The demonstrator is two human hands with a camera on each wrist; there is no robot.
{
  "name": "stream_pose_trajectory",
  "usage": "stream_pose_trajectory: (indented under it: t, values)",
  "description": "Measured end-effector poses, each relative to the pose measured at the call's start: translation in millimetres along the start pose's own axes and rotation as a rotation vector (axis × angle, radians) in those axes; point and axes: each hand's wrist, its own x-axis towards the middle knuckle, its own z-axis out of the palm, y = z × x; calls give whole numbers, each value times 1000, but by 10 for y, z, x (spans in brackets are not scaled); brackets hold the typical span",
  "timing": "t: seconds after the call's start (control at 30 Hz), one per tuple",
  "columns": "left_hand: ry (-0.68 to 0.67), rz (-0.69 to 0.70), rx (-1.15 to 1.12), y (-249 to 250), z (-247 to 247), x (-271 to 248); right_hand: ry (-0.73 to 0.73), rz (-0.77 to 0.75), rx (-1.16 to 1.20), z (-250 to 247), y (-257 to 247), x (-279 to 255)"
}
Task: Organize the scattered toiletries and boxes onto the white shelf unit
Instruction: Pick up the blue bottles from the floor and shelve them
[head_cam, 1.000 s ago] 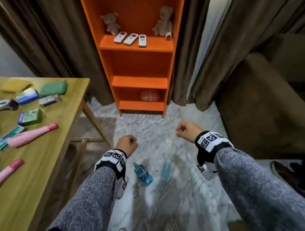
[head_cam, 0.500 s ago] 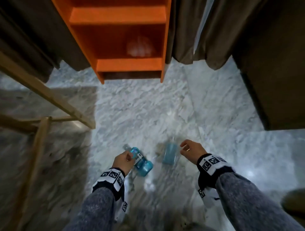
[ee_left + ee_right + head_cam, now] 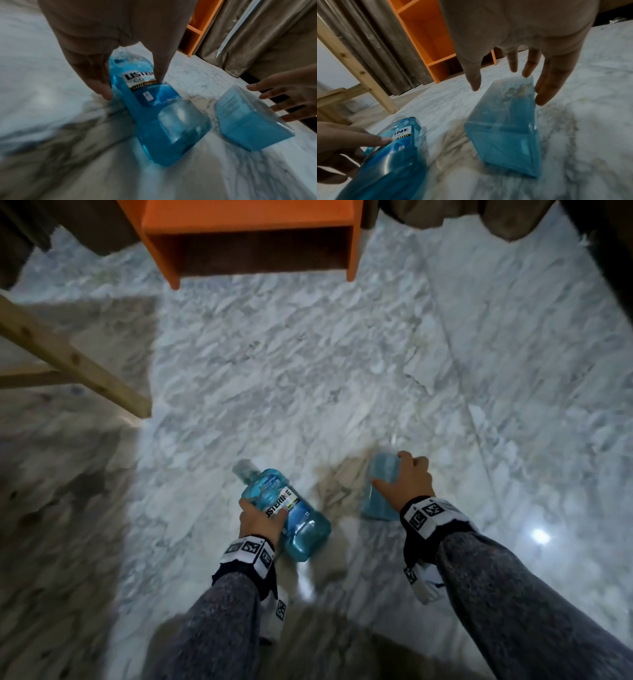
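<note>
A blue mouthwash bottle (image 3: 298, 511) lies on its side on the marble floor (image 3: 274, 354). My left hand (image 3: 260, 520) grips it, thumb on the label and fingers down its left side; the left wrist view shows the bottle (image 3: 164, 115) between them. To its right a translucent blue box (image 3: 376, 501) lies on the floor. My right hand (image 3: 407, 477) hovers over the box with fingers spread and straight. In the right wrist view its fingertips (image 3: 541, 101) reach the far side of the box (image 3: 505, 135), and the thumb stays clear of it.
An orange shelf unit (image 3: 250, 220) stands on the floor straight ahead, with brown curtains (image 3: 257, 33) beside it. A wooden table leg (image 3: 68, 361) slants in at the left. No white shelf is in view.
I have bent down toward the floor. My left hand has closed round the mouthwash bottle, and my right hand has opened and come down over the blue box.
</note>
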Motion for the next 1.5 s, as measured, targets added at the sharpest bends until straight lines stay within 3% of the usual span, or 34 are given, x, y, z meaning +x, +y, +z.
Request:
stream_pose_trajectory:
  t: [0.13,0.27,0.4,0.67,0.83,1.1,1.33,1.5]
  values:
    - [55,-9,-141,-46,160,63,54,23,53,142,44,89]
    - [71,-1,-216,32,234,67,-34,105,121,192,89,166]
    - [6,97,-225,125,262,130,-77,105,151,182,139,194]
    - [-108,160,-196,224,327,59,-70,69,158,221,156,200]
    - [-192,206,-65,298,309,11,-53,16,87,212,200,158]
    - [-193,296,46,380,127,-112,-50,37,62,129,371,15]
    - [-131,339,75,678,-215,-315,27,26,106,-331,342,-253]
    - [-105,394,38,1179,-771,-919,68,-58,117,-1160,-41,-765]
